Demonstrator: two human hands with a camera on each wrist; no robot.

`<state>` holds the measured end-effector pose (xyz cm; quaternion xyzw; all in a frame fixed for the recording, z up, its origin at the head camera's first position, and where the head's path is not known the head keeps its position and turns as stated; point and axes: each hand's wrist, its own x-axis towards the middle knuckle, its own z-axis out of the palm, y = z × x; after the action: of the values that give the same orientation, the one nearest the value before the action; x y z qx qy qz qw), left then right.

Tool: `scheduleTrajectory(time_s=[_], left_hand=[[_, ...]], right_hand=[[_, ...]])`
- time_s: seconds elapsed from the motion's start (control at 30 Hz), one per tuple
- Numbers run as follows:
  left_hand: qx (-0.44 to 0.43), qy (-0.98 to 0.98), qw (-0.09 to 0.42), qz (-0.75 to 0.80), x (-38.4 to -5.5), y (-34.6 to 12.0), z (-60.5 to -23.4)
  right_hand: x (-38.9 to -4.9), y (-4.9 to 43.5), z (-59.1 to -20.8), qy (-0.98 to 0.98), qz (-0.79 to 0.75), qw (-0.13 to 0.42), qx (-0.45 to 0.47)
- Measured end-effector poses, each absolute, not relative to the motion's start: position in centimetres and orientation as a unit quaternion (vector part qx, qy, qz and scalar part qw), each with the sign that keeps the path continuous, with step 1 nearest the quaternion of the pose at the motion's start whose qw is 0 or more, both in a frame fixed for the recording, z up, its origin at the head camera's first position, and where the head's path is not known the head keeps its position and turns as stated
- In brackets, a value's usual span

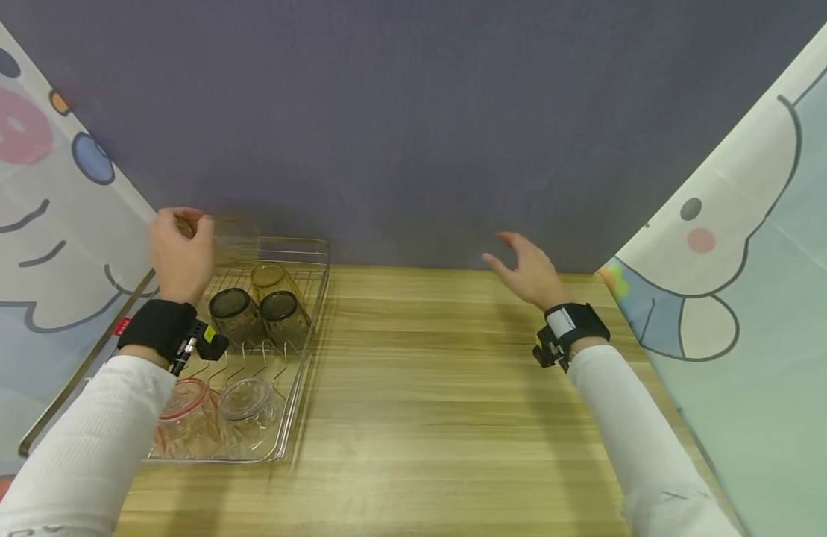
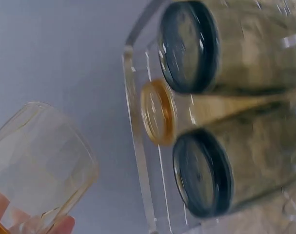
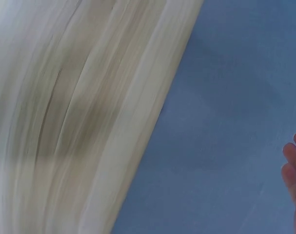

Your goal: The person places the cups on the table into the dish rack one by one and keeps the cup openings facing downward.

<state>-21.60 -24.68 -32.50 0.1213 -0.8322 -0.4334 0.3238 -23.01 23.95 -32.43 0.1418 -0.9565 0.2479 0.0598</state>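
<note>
My left hand (image 1: 183, 257) holds a clear amber-tinted glass (image 1: 237, 239) above the back of a wire dish rack (image 1: 329, 261). The glass lies on its side in the air, its thick amber base by my fingers and its mouth pointing right. In the left wrist view the same glass (image 2: 45, 156) is at the lower left, with fingertips around it. Just below stand an upside-down amber glass (image 1: 271, 277) and two dark grey glasses (image 1: 232, 306). My right hand (image 1: 530, 274) hovers over the table's back right, thumb and fingers apart, holding nothing.
An upturned pink-tinted glass (image 1: 186, 403) and a clear glass (image 1: 244, 406) stand in the front of the rack. The wooden table (image 1: 426, 388) ends at a grey back panel (image 1: 420, 134). Printed cartoon curtains (image 1: 742, 246) hang at both sides.
</note>
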Motion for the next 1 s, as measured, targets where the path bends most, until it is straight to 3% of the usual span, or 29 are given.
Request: scheduleTrajectory(time_s=[0.73, 1.0], left_hand=[[0.189, -0.836, 0.315, -0.408, -22.0, -27.3, -34.0], [0.209, -0.846, 0.304, -0.384, -21.8, -28.5, -35.6]], right_hand=[[-23.2, 12.7, -34.1, -0.946, 0.243, 0.009, 0.214], [-22.4, 9.4, -35.2, -0.922, 0.309, -0.01, 0.234]])
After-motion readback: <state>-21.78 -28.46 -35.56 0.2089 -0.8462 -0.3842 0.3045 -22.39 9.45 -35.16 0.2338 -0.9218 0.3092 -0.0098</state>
